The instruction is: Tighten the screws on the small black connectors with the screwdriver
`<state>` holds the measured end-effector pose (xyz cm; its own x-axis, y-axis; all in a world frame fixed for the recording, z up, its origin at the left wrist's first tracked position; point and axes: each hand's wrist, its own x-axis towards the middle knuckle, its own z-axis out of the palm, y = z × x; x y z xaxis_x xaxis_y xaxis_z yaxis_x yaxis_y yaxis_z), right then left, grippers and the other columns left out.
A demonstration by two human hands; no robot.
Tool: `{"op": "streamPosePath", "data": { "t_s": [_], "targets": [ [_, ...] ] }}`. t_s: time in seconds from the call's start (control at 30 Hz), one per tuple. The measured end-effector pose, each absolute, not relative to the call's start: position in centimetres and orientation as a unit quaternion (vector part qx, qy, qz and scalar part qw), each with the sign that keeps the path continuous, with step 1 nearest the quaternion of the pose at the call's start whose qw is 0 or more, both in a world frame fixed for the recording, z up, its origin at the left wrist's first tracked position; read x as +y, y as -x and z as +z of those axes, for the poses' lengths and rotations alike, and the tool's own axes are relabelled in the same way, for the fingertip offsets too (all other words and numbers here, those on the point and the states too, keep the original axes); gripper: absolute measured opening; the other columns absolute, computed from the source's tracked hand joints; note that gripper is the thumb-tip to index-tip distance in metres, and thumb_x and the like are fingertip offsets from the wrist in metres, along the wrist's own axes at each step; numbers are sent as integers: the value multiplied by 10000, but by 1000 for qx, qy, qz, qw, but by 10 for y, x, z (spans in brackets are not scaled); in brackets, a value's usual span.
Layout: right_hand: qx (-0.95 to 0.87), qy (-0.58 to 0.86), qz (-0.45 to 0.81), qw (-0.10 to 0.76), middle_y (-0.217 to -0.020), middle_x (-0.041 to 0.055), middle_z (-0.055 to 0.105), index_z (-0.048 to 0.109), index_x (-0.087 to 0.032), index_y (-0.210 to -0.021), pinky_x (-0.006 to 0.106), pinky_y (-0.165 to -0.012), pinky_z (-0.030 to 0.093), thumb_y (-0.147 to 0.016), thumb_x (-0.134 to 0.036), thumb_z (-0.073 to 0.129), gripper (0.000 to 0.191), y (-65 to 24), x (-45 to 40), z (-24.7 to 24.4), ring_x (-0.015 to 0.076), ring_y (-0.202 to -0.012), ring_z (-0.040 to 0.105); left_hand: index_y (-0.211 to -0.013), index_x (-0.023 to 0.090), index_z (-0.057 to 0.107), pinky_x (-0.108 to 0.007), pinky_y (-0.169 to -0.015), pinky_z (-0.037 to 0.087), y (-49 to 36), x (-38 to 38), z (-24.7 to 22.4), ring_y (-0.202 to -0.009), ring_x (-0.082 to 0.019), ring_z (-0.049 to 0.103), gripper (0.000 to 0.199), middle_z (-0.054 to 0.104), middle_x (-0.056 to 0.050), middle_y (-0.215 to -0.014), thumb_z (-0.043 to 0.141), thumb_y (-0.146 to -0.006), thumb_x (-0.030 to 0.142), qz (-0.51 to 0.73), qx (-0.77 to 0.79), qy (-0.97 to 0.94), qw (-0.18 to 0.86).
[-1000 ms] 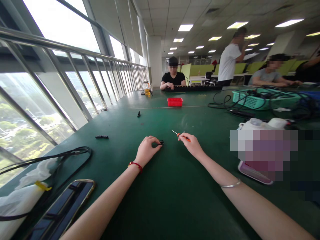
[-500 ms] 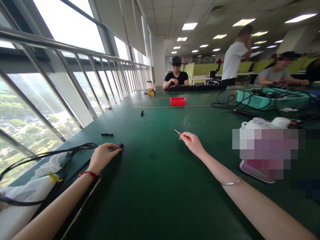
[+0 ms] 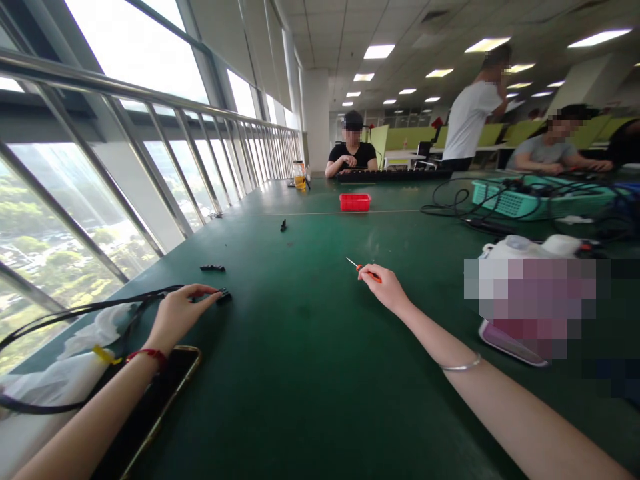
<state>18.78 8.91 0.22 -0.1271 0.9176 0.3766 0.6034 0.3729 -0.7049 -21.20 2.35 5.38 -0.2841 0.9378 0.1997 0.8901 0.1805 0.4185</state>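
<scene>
At the left, my left hand [image 3: 183, 310] pinches a small black part [image 3: 224, 296] between thumb and fingers, low over the green table [image 3: 300, 347]. Another black piece [image 3: 213, 268] lies just beyond that hand, and a smaller black one [image 3: 283, 225] sits farther up the table. My right hand [image 3: 384, 287] is closed around the orange handle of a screwdriver [image 3: 370, 274], its thin metal tip pointing up and to the left. Under my left forearm lies a phone [image 3: 160, 393] with a gold edge, partly hidden.
Black cables [image 3: 90, 308] and white wrapping [image 3: 65, 380] lie at the left. Ahead stands a red tray [image 3: 355, 203]. A teal basket [image 3: 515, 200] with cables and a white and pink object [image 3: 530, 287] are at the right. Several people are farther back.
My left hand has moved left and slightly toward me with the black part, uncovering more of the phone. My right hand and the screwdriver have hardly moved.
</scene>
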Motion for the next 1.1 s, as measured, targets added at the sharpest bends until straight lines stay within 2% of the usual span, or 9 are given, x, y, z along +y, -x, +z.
{"op": "streamPosePath", "data": {
  "t_s": [0.3, 1.1],
  "targets": [
    [-726, 524, 195, 400, -797, -4, 636, 600, -223, -692, 271, -712, 381, -791, -266, 430, 201, -188, 88, 3, 158, -749, 558, -882, 172, 655, -265, -761, 415, 213, 28, 48, -915, -236, 588, 432, 695, -60, -911, 557, -666, 533, 230, 759, -605, 75],
    [-729, 528, 185, 395, -793, -7, 637, 604, -232, -691, 269, -689, 379, -786, -267, 436, 196, -187, 87, 4, 156, -733, 556, -868, 180, 670, -245, -727, 415, 216, 28, 46, -855, -216, 609, 445, 707, -33, -865, 549, -666, 558, 226, 758, -609, 65]
  ]
}}
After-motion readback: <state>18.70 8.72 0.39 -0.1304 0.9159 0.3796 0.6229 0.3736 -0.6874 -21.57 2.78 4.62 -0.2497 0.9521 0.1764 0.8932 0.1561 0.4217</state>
